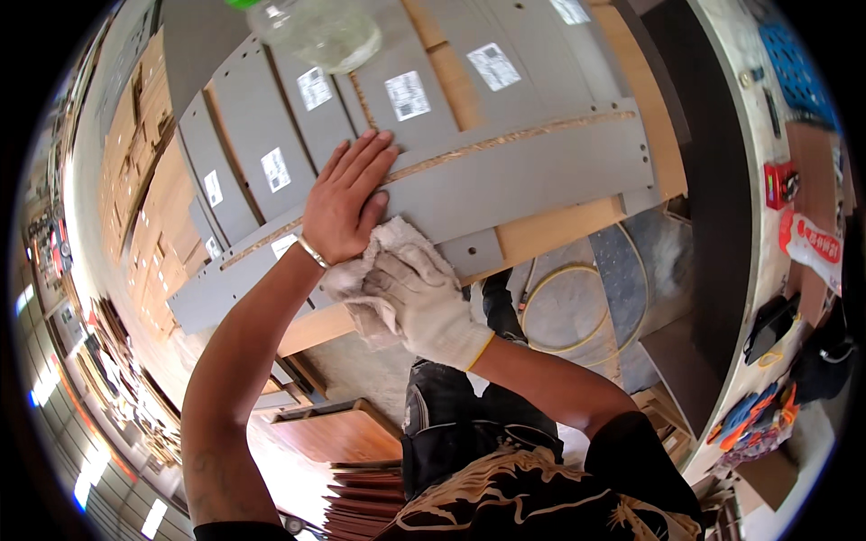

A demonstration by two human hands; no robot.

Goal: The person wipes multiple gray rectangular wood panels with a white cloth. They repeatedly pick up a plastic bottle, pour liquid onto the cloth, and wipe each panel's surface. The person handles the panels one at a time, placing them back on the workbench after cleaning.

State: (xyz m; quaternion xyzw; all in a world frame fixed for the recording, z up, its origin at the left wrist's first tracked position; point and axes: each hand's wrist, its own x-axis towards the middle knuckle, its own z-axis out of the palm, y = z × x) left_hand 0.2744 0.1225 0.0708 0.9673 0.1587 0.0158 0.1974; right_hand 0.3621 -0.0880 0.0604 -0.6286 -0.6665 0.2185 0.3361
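A long grey board (532,171) with a raw chipboard edge lies across several other grey boards (239,135) that bear white labels. My bare left hand (347,203), a bracelet at its wrist, rests flat on the long board with its fingers stretched over the far edge. Close beside it, my right hand (424,302) in a white knit glove presses a white cloth (401,248) against the board's near side. The glove's fingers bend over the cloth, which bunches up around them. A clear bottle (320,32) with a green cap shows at the far edge of the picture.
A wooden panel (559,227) lies under the grey boards. Below, a yellow hose (564,270) coils on the floor. On the right, a side bench (735,135) holds a red-and-white bag (812,248), a blue basket (794,68) and gloves (753,415). Stacked panels (365,505) stand near my legs.
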